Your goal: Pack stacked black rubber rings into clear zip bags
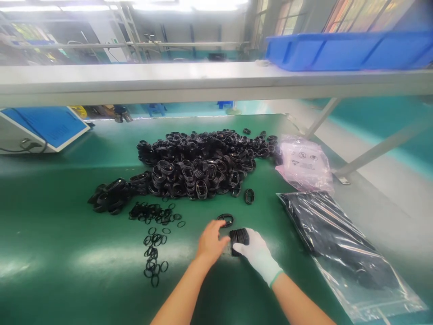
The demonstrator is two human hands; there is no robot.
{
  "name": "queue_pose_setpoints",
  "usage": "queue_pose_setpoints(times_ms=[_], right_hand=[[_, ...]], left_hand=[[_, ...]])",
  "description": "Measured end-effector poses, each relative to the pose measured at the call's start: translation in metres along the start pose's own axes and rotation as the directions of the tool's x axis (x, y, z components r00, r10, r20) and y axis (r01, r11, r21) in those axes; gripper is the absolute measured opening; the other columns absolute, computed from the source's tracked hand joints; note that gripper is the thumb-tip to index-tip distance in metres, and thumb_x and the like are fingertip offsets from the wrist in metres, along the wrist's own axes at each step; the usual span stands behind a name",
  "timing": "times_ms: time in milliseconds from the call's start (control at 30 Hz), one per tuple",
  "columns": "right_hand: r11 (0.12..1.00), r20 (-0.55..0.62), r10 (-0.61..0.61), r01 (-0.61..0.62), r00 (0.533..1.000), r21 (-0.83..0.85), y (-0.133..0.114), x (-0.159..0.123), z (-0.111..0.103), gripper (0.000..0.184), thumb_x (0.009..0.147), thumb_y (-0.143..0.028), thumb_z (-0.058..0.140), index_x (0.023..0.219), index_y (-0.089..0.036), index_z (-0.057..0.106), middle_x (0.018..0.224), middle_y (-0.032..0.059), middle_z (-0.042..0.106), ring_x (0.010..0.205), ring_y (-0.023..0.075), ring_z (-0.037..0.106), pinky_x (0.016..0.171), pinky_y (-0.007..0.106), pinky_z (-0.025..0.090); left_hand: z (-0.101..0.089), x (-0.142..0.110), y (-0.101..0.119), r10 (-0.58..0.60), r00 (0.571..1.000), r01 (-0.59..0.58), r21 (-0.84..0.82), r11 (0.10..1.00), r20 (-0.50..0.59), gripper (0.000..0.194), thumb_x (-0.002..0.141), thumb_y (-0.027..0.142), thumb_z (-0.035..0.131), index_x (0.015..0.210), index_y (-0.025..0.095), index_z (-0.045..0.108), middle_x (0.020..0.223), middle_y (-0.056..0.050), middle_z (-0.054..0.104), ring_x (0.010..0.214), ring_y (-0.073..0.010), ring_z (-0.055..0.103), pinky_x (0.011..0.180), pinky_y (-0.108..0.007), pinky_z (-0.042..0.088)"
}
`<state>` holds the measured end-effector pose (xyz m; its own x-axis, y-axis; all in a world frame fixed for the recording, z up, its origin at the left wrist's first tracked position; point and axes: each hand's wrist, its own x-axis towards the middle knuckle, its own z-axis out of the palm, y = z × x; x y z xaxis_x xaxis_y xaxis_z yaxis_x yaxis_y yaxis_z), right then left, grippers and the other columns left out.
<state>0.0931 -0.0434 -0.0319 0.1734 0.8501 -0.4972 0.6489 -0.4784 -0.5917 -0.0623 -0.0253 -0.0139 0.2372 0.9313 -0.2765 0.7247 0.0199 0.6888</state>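
My right hand [259,255], in a white glove, is closed around a row of black oval coils [239,236] that look like bundled cables standing side by side on the green table. Bare, with thumb and fingers apart, my left hand [211,241] is just left of that row. A single black coil [226,220] lies flat by its fingertips; whether they touch it I cannot tell. Beyond both hands spreads a large heap of similar coils [199,169]. Small thin black rings [154,253] lie scattered to the left of my hands.
A clear plastic bag of black items [338,239] lies at the right, with a pinkish printed bag [304,162] behind it. One loose coil [249,196] sits apart from the heap. A white shelf [152,81] crosses above the table, carrying a blue bin [348,52].
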Motion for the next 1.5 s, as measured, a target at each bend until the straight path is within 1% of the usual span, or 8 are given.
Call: queue_pose_setpoints(times_ms=[133,267,500,733,900,1000,1167,1500], right_hand=[[1.0,0.02,0.007,-0.007,1.0,0.001,0.0,-0.001,0.0,0.053,0.06,-0.032,0.064,0.11,-0.02,0.051,0.103,0.0084,0.056,0.096,0.0226,0.055,0.079,0.03,0.042],[1.0,0.021,0.009,-0.009,1.0,0.004,-0.001,-0.002,0.0,0.053,0.06,-0.033,0.064,0.11,-0.019,0.051,0.103,0.0086,0.056,0.097,0.0228,0.054,0.08,0.03,0.042],[1.0,0.025,-0.015,0.015,1.0,0.02,-0.001,-0.003,-0.002,0.051,0.062,-0.032,0.062,0.11,-0.02,0.051,0.103,0.0082,0.054,0.096,0.0223,0.055,0.078,0.03,0.042],[1.0,0.022,-0.018,0.019,1.0,-0.018,-0.002,-0.004,-0.004,0.046,0.063,-0.031,0.061,0.107,-0.02,0.052,0.102,0.0085,0.055,0.095,0.022,0.055,0.077,0.03,0.042],[0.997,-0.005,0.036,-0.036,0.999,-0.061,-0.01,-0.006,0.001,0.048,0.064,-0.047,0.057,0.102,-0.018,0.052,0.1,0.0105,0.054,0.091,0.0238,0.057,0.075,0.033,0.043],[0.987,-0.044,0.092,-0.096,0.995,-0.126,-0.017,-0.006,0.008,0.058,0.057,-0.051,0.06,0.103,-0.016,0.05,0.101,0.0122,0.052,0.089,0.0253,0.057,0.074,0.034,0.044],[0.981,-0.063,0.098,-0.107,0.993,-0.159,-0.017,-0.005,0.011,0.062,0.056,-0.05,0.06,0.105,-0.015,0.048,0.102,0.013,0.05,0.09,0.0269,0.056,0.076,0.036,0.044],[0.992,0.017,0.002,0.0,1.0,-0.124,-0.004,-0.005,0.002,0.051,0.069,-0.036,0.054,0.116,-0.017,0.044,0.107,0.0107,0.051,0.101,0.0231,0.053,0.084,0.031,0.04]], left_hand=[[-0.013,0.032,0.012,0.104,0.994,-0.092,0.289,0.953,-0.025,0.054,0.066,0.006,0.05,0.116,0.026,0.048,0.119,-0.004,0.049,0.115,-0.0226,0.037,0.096,-0.036,0.028],[-0.014,0.034,0.006,0.023,1.0,-0.023,0.311,0.95,0.003,0.046,0.062,0.008,0.054,0.105,0.024,0.053,0.099,-0.005,0.056,0.1,-0.0223,0.048,0.086,-0.033,0.036],[0.011,-0.009,-0.019,-0.155,0.984,0.175,-0.3,0.938,0.089,0.054,0.064,0.03,0.062,0.115,0.023,0.046,0.074,0.003,0.056,0.066,-0.0122,0.053,0.064,-0.024,0.041],[0.021,-0.011,-0.03,-0.11,0.988,0.142,-0.387,0.911,0.106,0.062,0.061,0.028,0.065,0.118,0.024,0.044,0.066,0.006,0.056,0.06,-0.0111,0.053,0.06,-0.022,0.04],[0.021,-0.009,-0.028,-0.118,0.986,0.15,-0.312,0.938,0.12,0.061,0.058,0.03,0.067,0.116,0.027,0.046,0.063,0.007,0.054,0.061,-0.0122,0.053,0.058,-0.023,0.038],[0.019,-0.012,-0.026,-0.107,0.983,0.143,-0.262,0.954,0.147,0.066,0.058,0.028,0.068,0.119,0.028,0.043,0.072,0.005,0.058,0.066,-0.0133,0.055,0.062,-0.024,0.04],[0.017,-0.017,-0.023,-0.022,0.99,0.036,-0.098,0.995,0.136,0.092,0.053,0.019,0.071,0.131,0.037,0.027,0.122,0.001,0.046,0.091,-0.0167,0.055,0.074,-0.025,0.041],[0.013,-0.017,-0.02,0.011,0.995,-0.004,-0.075,0.997,0.101,0.081,0.054,0.018,0.071,0.125,0.035,0.036,0.125,0.003,0.042,0.093,-0.0153,0.055,0.077,-0.024,0.043]])
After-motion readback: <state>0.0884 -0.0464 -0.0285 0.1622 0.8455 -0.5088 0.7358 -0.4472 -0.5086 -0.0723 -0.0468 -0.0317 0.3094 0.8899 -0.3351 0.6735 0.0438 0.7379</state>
